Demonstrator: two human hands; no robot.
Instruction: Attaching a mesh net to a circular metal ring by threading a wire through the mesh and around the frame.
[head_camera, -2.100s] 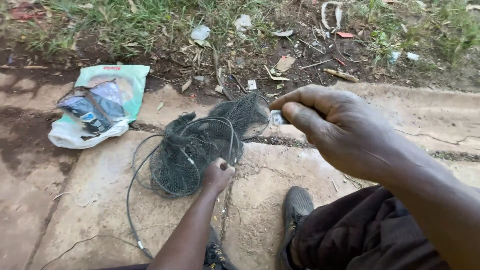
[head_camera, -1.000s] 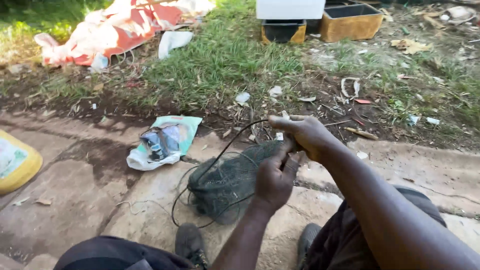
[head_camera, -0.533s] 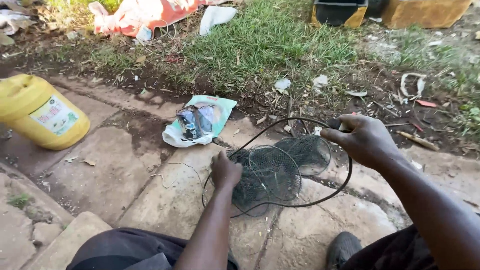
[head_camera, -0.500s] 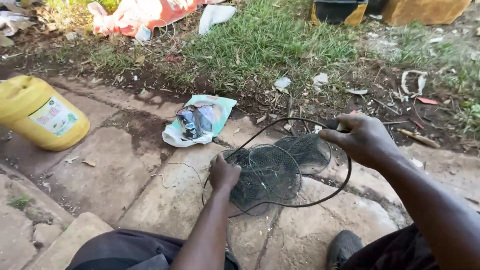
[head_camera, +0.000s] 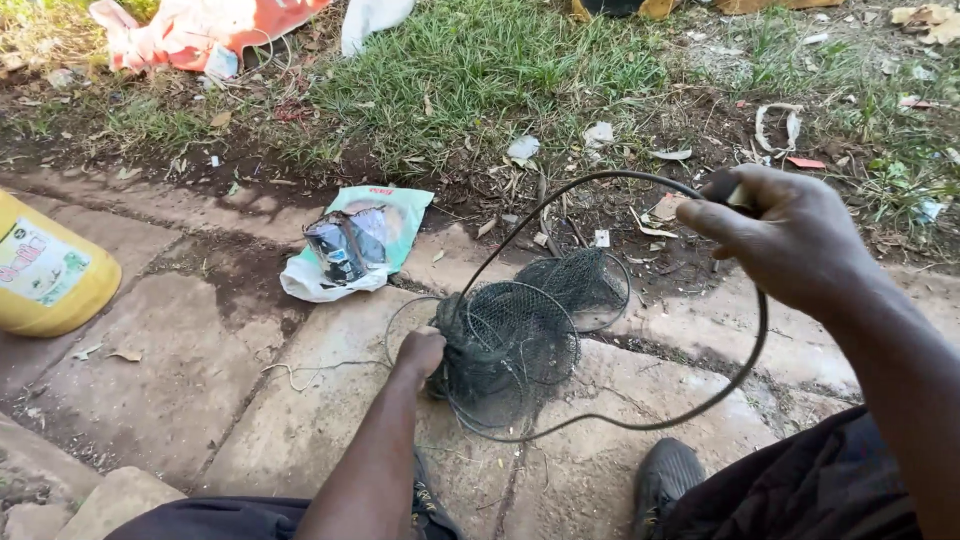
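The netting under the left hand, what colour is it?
Black mesh netting, clearest in the head view.

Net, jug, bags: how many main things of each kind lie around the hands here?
Net, gripped by the left hand: 1
Black hoop, gripped by the right hand: 1
Yellow jug: 1
Green-and-white bag: 1
Orange-and-white bag: 1
Shoe: 1
Total: 6
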